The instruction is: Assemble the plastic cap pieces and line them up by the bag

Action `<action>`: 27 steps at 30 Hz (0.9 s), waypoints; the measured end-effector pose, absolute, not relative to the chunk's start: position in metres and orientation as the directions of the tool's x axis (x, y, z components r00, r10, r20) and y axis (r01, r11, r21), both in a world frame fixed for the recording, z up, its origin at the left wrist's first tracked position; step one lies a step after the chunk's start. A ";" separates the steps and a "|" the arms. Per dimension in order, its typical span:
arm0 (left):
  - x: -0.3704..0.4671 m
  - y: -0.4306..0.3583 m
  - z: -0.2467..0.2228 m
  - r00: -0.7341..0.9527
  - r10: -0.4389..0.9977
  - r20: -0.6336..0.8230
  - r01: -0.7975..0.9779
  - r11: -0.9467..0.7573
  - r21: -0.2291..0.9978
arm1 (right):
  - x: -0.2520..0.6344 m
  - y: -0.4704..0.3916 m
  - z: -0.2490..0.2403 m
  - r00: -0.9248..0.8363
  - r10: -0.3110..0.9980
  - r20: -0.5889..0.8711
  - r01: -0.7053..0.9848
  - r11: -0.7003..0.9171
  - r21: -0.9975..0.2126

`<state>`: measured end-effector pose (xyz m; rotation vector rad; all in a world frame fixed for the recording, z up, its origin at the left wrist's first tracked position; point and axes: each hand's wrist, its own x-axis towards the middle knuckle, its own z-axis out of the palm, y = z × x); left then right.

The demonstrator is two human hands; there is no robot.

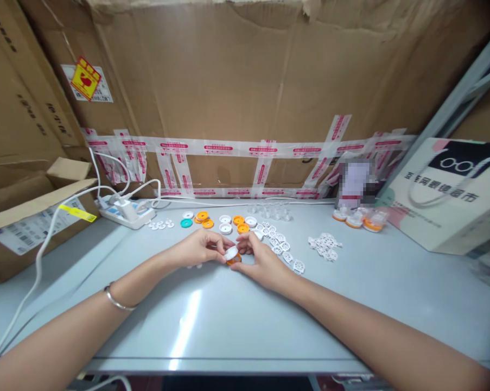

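Above the middle of the grey table, my left hand [202,247] pinches a small white round cap [230,253]. My right hand [267,264] curls around an orange round part [233,261] just under the cap. The two pieces touch or nearly touch; my fingers hide how they meet. Behind my hands lie white round caps [225,229], orange discs [208,223] and a teal disc [186,223]. Several white openwork plates [285,246] form a line beside my right hand, and clear plastic pieces [275,213] stand at the back.
A heap of white openwork parts [324,247] lies to the right. Further back are orange-based clear pieces [354,217] and a paper bag [448,201]. At left are an open cardboard box [37,217], a power strip [126,213] and white cables. A large carton [228,81] forms the backdrop.
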<state>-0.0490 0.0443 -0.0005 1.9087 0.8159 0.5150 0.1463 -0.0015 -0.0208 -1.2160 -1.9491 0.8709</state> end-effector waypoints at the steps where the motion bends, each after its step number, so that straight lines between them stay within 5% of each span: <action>1: -0.049 0.043 0.000 0.696 0.718 0.032 0.333 -0.361 0.871 | 0.147 -0.001 -0.021 -0.348 0.917 0.196 0.463 0.350 -0.814; 10: -0.045 0.034 0.004 0.799 0.571 0.189 0.380 -0.723 0.577 | 0.149 0.001 -0.025 -0.389 0.893 0.225 0.402 0.385 -0.831; 27: -0.039 0.028 0.011 0.862 0.486 0.142 0.406 -0.831 0.379 | 0.154 0.002 -0.025 -0.474 0.849 0.231 0.362 0.427 -0.828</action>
